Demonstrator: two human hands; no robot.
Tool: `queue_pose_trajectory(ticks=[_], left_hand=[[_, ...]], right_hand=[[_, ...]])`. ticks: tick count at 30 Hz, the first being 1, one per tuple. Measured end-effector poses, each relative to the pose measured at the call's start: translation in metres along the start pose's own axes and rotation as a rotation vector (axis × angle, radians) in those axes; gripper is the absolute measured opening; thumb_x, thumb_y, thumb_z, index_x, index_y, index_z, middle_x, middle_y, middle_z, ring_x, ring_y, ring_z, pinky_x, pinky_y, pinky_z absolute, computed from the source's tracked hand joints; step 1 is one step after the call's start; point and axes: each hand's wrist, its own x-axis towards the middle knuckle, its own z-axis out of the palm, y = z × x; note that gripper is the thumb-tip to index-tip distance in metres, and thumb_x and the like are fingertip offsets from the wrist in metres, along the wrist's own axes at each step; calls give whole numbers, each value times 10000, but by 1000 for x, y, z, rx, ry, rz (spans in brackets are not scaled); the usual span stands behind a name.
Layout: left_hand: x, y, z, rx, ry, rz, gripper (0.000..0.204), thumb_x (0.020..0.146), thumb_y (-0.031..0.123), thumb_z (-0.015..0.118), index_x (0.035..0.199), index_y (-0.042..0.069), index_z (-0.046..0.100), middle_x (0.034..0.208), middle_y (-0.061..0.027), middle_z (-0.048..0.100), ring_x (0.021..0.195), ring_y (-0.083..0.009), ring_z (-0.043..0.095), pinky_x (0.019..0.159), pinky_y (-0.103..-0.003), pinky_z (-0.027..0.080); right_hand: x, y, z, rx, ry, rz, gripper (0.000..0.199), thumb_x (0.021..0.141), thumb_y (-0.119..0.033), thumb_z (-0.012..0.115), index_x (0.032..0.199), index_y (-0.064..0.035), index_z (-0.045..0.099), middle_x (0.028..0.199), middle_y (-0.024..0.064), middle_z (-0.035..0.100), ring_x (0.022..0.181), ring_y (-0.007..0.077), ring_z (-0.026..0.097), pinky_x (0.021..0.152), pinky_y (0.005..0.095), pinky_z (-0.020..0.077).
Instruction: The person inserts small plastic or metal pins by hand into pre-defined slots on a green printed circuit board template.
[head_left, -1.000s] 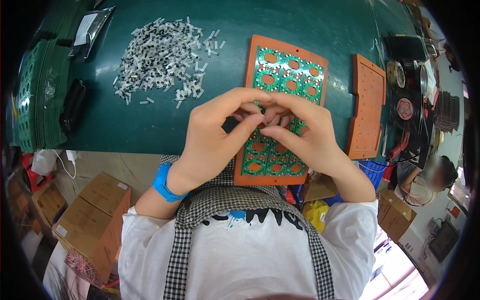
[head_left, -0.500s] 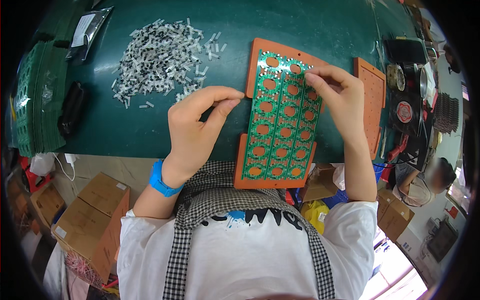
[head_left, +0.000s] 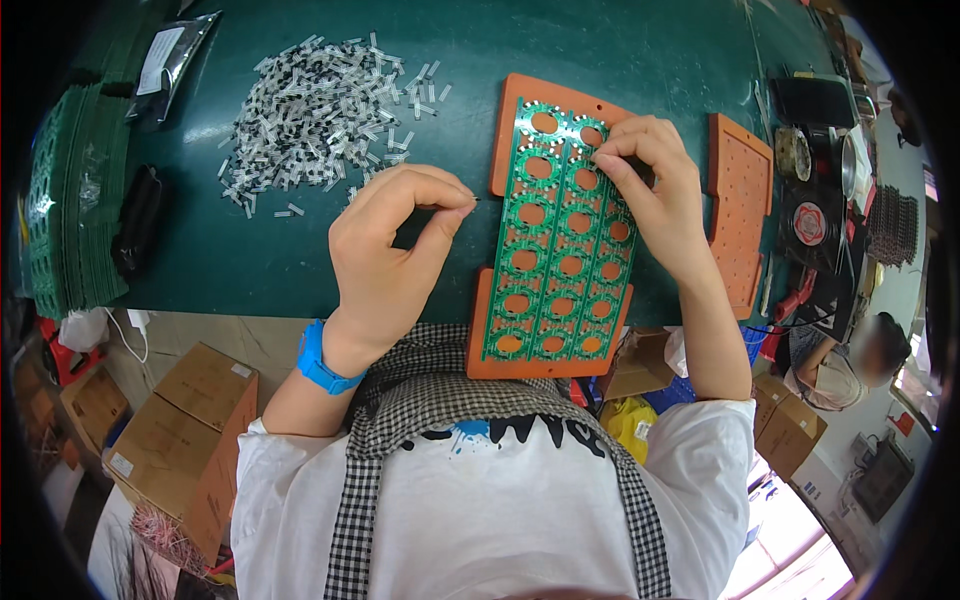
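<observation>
My left hand, with a blue band at the wrist, pinches thumb and forefinger together left of the circuit board panel. A tiny dark part shows at its fingertips. The green circuit board panel has rows of round openings and lies on an orange fixture plate. Small pale pieces sit around the openings in its far rows. Over the panel's far right part, my right hand has thumb and forefinger closed together; what they hold, if anything, cannot be made out. A pile of small clear and black parts lies at the far left.
Stacked green panels and a black object stand at the table's left, near a labelled bag. A second orange plate lies right of the panel. Cardboard boxes sit below the table's edge. A person is at the far right.
My right hand has shifted left across the panel's far rows. My left hand has drawn slightly back from the panel's left edge, and a dark part shows at its fingertips.
</observation>
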Motion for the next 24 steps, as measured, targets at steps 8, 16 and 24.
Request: queue_pose_trajectory(ticks=[8,16,24], left_hand=[[0,7,1,-13,-23,-110,218,814,-49,656,1024,4,674,907,-100,713,823,-176,692,726,-256,523],[0,16,-1,-211,-116,-275,284,865,-30,620,1148,-10,600,918,-90,719,866,-132,681,755,-251,528],[0,20,5,-581,-190,-457,376,863,-45,621,1226,-29,524,909,-113,693,871,-153,676,772,-234,533]], right_hand=[[0,3,0,-13,-3,-2,80,827,-95,666,882,-40,647,942,56,633,948,238,556,848,350,421],[-8,6,12,-92,113,-35,97,792,-85,696,878,-63,656,922,48,629,925,242,557,823,358,423],[-7,-28,-2,-503,125,-455,331,661,-162,773,982,-136,698,952,32,631,845,191,584,724,333,415]])
